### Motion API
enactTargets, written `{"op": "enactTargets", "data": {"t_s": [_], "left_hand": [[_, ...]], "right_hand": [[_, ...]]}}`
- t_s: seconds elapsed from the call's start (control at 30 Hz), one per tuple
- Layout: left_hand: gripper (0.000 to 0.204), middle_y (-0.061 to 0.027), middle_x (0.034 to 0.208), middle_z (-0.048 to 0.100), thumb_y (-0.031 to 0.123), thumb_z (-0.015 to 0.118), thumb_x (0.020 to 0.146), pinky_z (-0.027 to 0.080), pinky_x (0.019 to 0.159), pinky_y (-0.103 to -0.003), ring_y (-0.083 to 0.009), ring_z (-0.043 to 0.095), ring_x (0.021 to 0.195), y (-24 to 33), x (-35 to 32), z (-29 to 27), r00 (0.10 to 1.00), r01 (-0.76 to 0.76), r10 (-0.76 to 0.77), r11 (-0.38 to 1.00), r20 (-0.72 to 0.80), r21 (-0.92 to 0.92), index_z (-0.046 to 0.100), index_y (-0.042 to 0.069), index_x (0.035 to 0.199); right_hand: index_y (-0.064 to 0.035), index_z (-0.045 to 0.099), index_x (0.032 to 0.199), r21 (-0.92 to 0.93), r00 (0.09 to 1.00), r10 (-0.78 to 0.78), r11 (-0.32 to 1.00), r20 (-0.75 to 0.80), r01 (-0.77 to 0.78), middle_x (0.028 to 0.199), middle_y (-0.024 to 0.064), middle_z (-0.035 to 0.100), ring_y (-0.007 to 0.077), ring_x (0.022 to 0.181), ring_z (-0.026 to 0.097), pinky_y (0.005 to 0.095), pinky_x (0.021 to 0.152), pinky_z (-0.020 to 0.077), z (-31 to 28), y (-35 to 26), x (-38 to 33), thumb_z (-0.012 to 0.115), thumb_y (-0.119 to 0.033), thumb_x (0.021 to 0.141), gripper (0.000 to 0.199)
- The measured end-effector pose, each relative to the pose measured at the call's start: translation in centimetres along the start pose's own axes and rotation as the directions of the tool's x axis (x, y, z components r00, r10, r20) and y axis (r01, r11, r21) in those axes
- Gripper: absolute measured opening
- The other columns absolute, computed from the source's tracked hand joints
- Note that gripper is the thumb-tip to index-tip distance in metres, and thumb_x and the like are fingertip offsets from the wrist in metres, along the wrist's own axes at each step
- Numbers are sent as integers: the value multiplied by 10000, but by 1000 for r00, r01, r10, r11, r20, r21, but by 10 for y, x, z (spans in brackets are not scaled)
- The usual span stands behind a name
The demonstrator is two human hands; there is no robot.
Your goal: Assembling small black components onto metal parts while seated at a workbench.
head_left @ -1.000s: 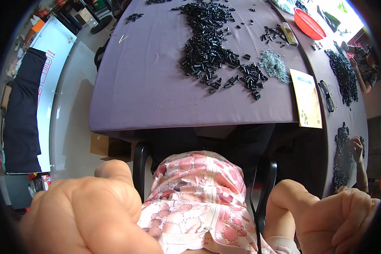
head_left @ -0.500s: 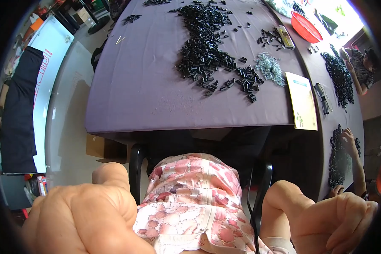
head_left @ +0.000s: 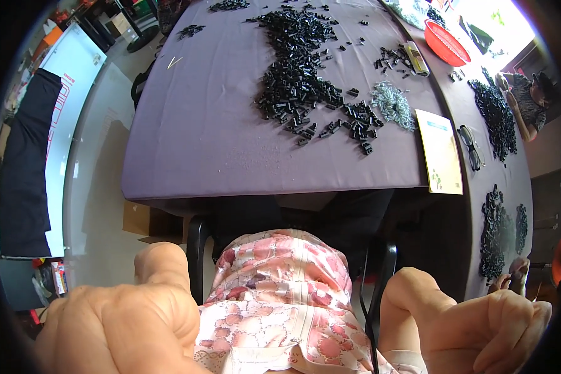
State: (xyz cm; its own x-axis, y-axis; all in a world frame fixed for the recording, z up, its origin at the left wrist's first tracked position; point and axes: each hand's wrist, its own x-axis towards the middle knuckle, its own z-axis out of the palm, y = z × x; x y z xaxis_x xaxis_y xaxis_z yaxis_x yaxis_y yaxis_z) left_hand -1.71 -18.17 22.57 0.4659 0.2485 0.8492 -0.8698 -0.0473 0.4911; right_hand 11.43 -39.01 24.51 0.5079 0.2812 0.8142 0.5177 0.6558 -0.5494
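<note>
Beyond the hands (head_left: 121, 324), a red basket (head_left: 447, 42)

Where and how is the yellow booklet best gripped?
Probably pinch the near short edge of the booklet, coming from the near side: it lies flat, and that edge seems to jut slightly past the table, leaving thumb room beneath.

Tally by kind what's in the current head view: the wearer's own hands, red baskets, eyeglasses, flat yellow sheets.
Wearer's hands: 2 (left hand, right hand)
Red basket: 1
Eyeglasses: 1 pair
Flat yellow sheet: 1
Total: 5
</note>
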Motion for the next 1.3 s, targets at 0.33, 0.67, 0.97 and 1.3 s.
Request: {"op": "enactTargets", "data": {"t_s": [0.33,0.67,0.97,1.3], "left_hand": [[111,-52,658,552,-33,676,737,423,472,-209,-101,488,515,-26,-5,13,999,40,-41,999,29,23,609,57,738],[111,-60,695,527,-34,647,758,408,473,-226,-113,462,528,-36,-12,10,992,125,-128,986,22,114,582,50,791],[119,-67,729,505,-36,620,777,395,474,-242,-123,438,538,-35,-15,-5,983,174,-181,955,7,239,558,44,838],[133,-21,859,610,87,652,816,438,623,-227,-74,528,699,-186,-18,-83,839,509,-484,539,-247,671,630,47,940]], "right_hand": [[-196,691,861,69,989,-97,992,-115,105,841,-103,618,40,674,473,171,508,355,-2,-9,-10,684,-113,762,129],[-203,706,878,-2,992,79,997,-94,-80,845,-91,619,46,636,441,182,511,325,0,-15,-10,710,-103,735,175],[-171,687,900,166,900,336,906,279,-390,741,8,474,158,667,405,219,571,345,-26,-20,2,664,-274,813,137],[19,554,1080,-242,911,255,909,-324,-340,876,95,628,88,678,543,205,586,433,-50,119,-48,515,-38,861,230]]}}
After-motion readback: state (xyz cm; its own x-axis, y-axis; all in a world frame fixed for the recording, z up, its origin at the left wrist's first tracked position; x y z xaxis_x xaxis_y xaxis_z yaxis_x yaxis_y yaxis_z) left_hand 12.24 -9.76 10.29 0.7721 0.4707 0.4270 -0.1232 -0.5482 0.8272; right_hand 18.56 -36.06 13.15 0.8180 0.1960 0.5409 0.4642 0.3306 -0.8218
